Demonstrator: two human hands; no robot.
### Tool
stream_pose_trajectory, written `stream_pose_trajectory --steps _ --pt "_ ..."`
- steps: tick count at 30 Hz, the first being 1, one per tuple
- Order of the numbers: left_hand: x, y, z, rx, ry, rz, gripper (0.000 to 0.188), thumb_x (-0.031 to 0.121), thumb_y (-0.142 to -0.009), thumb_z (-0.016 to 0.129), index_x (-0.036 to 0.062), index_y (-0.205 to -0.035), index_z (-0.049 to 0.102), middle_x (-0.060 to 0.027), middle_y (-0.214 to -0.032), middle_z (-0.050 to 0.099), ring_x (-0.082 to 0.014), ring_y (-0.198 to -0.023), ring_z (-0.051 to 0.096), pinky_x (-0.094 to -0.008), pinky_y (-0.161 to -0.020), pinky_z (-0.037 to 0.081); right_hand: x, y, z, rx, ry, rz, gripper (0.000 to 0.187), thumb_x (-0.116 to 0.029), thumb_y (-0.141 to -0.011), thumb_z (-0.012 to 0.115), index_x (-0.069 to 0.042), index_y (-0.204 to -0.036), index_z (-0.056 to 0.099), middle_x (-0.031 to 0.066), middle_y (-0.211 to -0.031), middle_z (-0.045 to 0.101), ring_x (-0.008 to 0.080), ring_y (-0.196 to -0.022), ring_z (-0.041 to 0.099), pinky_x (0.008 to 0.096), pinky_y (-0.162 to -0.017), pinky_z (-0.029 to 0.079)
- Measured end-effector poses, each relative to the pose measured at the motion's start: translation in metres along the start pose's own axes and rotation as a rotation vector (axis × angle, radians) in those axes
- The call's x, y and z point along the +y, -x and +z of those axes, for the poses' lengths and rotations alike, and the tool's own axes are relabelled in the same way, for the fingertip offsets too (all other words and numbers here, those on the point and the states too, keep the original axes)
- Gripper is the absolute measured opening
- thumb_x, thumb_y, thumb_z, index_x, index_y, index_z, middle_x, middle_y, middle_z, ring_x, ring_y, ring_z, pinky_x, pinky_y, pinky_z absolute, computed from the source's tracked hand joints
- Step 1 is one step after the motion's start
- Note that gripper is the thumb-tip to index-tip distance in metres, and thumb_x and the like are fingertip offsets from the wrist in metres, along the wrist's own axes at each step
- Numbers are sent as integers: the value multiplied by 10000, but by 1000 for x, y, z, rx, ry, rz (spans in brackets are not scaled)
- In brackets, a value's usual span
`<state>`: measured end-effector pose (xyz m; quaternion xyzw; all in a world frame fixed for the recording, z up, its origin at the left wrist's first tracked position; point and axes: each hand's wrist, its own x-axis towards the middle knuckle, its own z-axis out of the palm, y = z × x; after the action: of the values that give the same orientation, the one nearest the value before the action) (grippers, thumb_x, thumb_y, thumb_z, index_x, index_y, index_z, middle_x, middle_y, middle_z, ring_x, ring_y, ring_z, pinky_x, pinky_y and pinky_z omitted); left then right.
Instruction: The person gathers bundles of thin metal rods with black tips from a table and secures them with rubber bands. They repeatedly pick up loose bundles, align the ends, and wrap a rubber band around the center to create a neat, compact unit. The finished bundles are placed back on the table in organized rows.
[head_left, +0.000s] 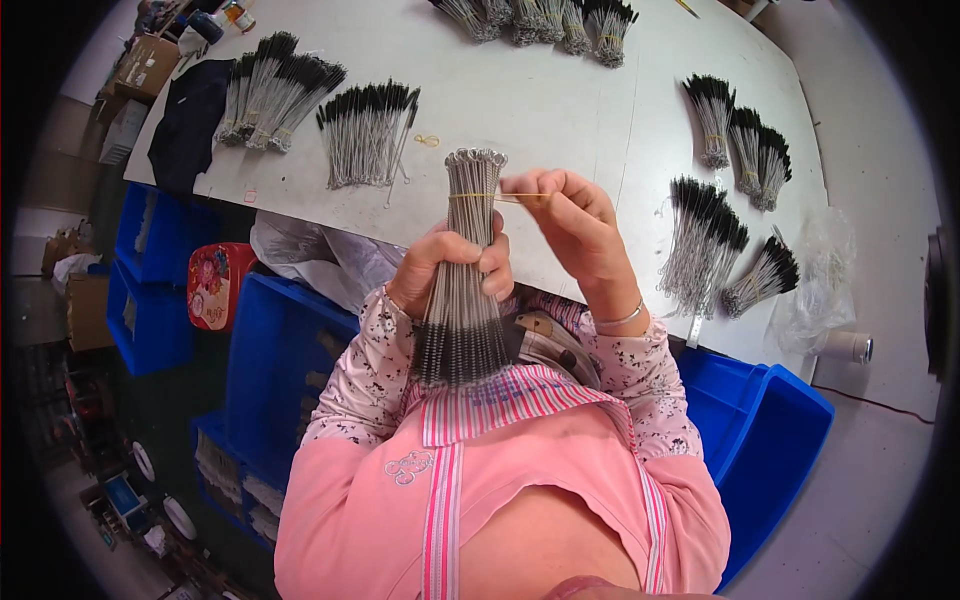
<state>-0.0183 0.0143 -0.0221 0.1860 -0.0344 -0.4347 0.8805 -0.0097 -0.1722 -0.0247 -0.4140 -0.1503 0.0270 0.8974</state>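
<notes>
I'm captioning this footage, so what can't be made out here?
In the head view:
Palm of the left hand: hidden by the brush bundle.
Pinched end of the yellow band: covered by the right hand.
Exact number held: brushes overlap.
Rear brush bundles: partly cut off by the upper edge.

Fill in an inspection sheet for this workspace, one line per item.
Surface: white table, brush bundles standing or lying at its left, far and right sides.
Work things: held brush bundle, black bristles toward the person; rubber band around it, one side pulled out.
Clutter: loose yellow band, dark cloth, clear plastic bag.
Hands: left hand grips the bundle; right hand pinches the stretched band.
Cables: thin dark cord at the right.
Surroundings: blue bins on both sides.
</notes>
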Motion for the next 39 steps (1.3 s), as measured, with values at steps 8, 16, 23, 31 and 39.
stream_pose_trajectory --steps 8,16,23,31,39 --pt "12 -5 -7 469 -680 3 372 96 -756 580 -18 -1096 480 -167 -811 609 -309 -684 629 -369 -624 510 -30 -5 10 -184 971 -102 46 -18 -776 707 -24 -799 667 -6 -644 556 52 -607 458 212 -660 394" --pt "2 -7 -7 385 -1808 80 588 148 -719 580 -67 -1247 431 -304 -928 609 -411 -905 617 -406 -818 472 21 -34 -59 635 372 73 105 -60 -818 677 32 -865 660 -19 -642 554 58 -490 436 221 -437 322" --pt "10 14 -20 185 -781 -186 426 68 -755 525 14 -1174 476 -96 -768 562 -239 -637 564 -381 -626 456 32 -19 -49 374 64 -64 61 -67 -867 645 -20 -902 630 -37 -659 503 51 -531 404 211 -477 300" --pt "15 13 -27 -74 23 31 392 109 -777 522 60 -1163 472 -68 -750 486 -221 -664 529 -372 -676 441 24 -11 -10 -172 1275 -340 132 -199 -785 725 -133 -886 671 -16 -587 550 128 -502 492 284 -609 327" --pt "6 14 -15 298 -274 -8 341 64 -777 544 9 -1108 487 -90 -772 525 -214 -660 551 -361 -646 464 24 -18 -5 70 662 -273 64 -110 -843 657 -51 -868 650 32 -808 609 147 -675 580 283 -701 436"
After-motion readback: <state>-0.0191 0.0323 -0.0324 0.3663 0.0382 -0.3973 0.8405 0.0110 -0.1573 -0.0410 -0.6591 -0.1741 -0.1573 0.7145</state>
